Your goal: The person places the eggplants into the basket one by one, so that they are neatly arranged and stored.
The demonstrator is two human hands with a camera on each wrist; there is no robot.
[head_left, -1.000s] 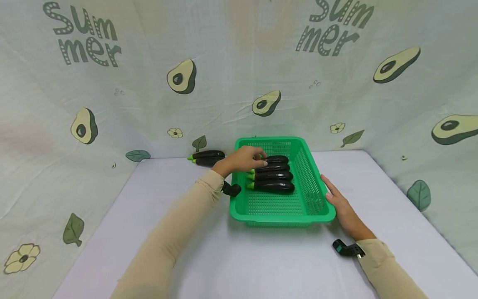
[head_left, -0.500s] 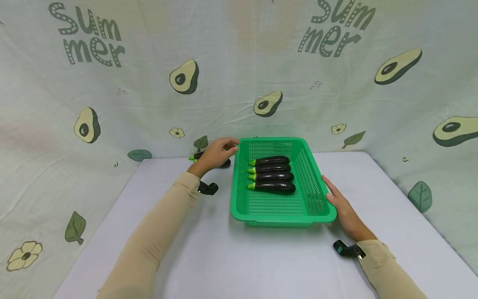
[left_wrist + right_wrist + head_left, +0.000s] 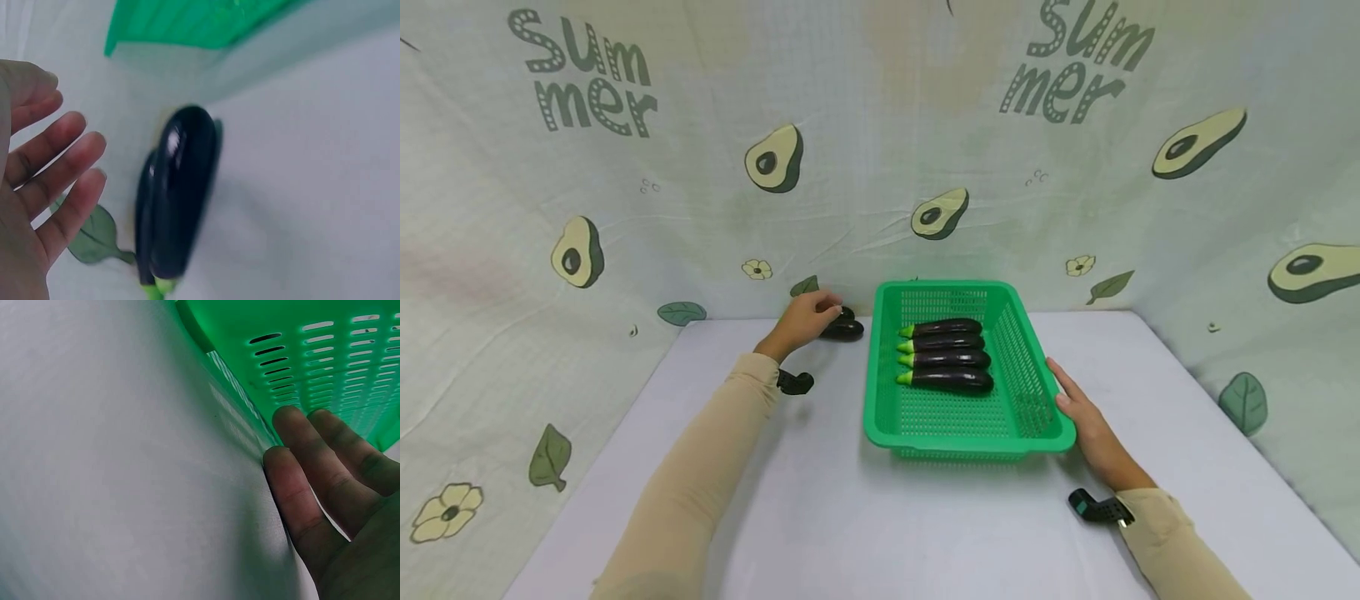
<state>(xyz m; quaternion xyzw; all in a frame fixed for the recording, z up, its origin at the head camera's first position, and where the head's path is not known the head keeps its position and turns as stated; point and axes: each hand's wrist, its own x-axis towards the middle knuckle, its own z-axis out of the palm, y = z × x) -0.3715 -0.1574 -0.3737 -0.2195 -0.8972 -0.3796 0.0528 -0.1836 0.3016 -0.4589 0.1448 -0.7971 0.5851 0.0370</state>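
Note:
My left hand (image 3: 805,323) hovers over two dark eggplants on the table, its fingers loosely bent and holding nothing. In the left wrist view the eggplants lie side by side, the nearer eggplant (image 3: 181,194) partly covering the other eggplant (image 3: 144,225), with the green stem ends pointing down the frame. My right hand (image 3: 1096,435) rests against the right side of a green plastic basket (image 3: 955,442). Straight fingertips (image 3: 290,422) touch the slotted outer wall below the rim in the right wrist view. Inside the basket, several eggplants (image 3: 951,381) lie in a row, stems to the left.
A white-covered table (image 3: 925,533) carries everything. Behind it hangs a pale cloth (image 3: 850,100) printed with avocados, leaves and lettering. Each wrist wears a black strap device, one of them the right wrist device (image 3: 1097,507).
My left hand has left the basket and moved leftward to the two eggplants on the table. The right hand keeps its place at the basket's side.

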